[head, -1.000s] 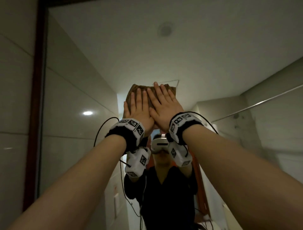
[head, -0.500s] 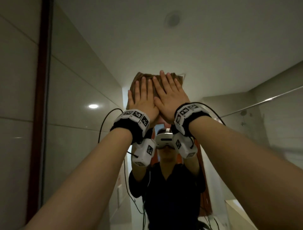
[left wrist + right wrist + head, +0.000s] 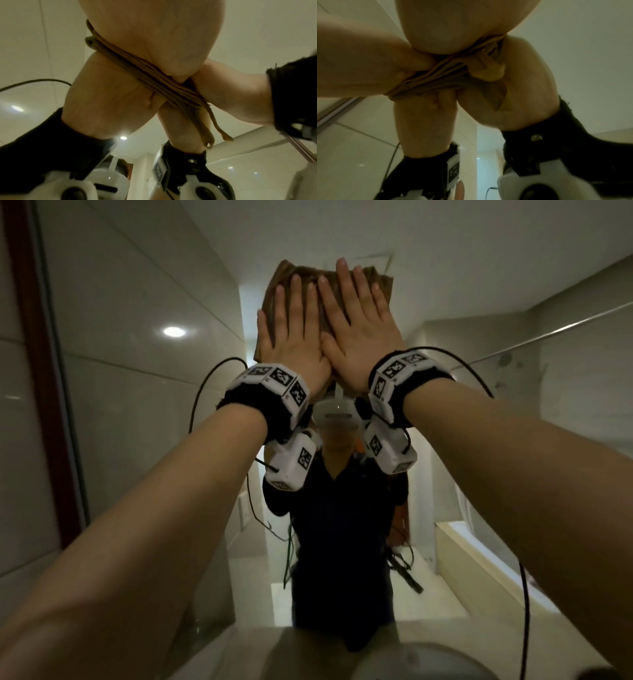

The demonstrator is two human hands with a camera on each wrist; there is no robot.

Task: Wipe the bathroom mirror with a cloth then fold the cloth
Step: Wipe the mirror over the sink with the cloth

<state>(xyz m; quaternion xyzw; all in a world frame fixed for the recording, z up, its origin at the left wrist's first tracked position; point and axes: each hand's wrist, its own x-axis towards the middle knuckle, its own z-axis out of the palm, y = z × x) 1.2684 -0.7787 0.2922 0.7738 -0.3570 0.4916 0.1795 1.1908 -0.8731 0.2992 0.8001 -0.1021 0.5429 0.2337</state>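
A brown folded cloth [image 3: 274,289] lies flat against the mirror [image 3: 137,412], high in the head view. My left hand [image 3: 291,326] and right hand [image 3: 356,316] press on it side by side with straight fingers, the right thumb overlapping the left hand. In the left wrist view the cloth [image 3: 137,67] shows as a stack of brown layers squeezed between my palm [image 3: 154,33] and its reflection. The right wrist view shows the cloth [image 3: 436,75] bunched under my right palm [image 3: 453,27]. Most of the cloth is hidden by both hands.
The mirror reflects a person in dark clothes with a headset [image 3: 335,412]. A dark red frame [image 3: 37,371] edges the mirror on the left, beside wall tiles. A pale basin rim [image 3: 428,662] sits below. A bathtub edge [image 3: 479,570] and a rail [image 3: 548,332] appear reflected on the right.
Both hands have slid the cloth upward on the mirror, still pressed flat side by side. The view has tilted down, bringing the basin rim into sight.
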